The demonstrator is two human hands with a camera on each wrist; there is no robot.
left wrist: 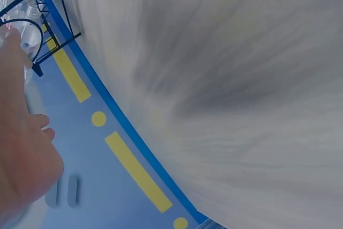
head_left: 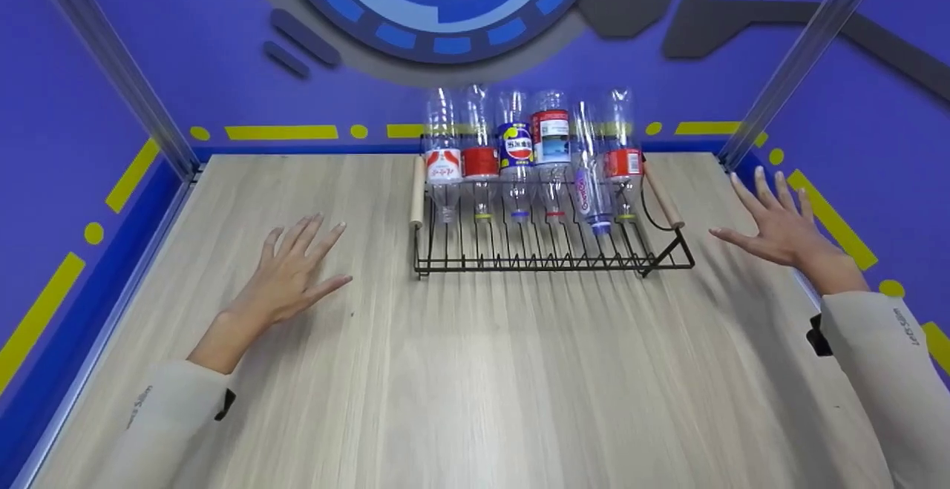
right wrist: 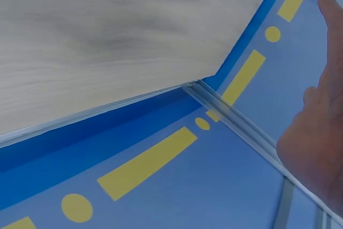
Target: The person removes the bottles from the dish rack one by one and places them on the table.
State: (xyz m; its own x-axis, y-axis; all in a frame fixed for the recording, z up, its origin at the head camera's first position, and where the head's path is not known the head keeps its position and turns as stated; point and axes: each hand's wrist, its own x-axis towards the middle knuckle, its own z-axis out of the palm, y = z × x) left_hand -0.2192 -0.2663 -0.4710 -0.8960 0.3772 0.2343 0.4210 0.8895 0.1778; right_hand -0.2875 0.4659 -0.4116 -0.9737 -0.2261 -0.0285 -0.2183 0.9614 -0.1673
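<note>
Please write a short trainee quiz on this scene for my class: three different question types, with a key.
1. Count: how many bottles are in the wire rack?
2. True or false: the right hand is gripping the wire rack.
3. Multiple choice: in the head view, what colour is the cap on the rightmost bottle?
A. red
B. yellow
C. purple

Key:
1. Six.
2. False; it is open and apart from the rack.
3. B.
</note>
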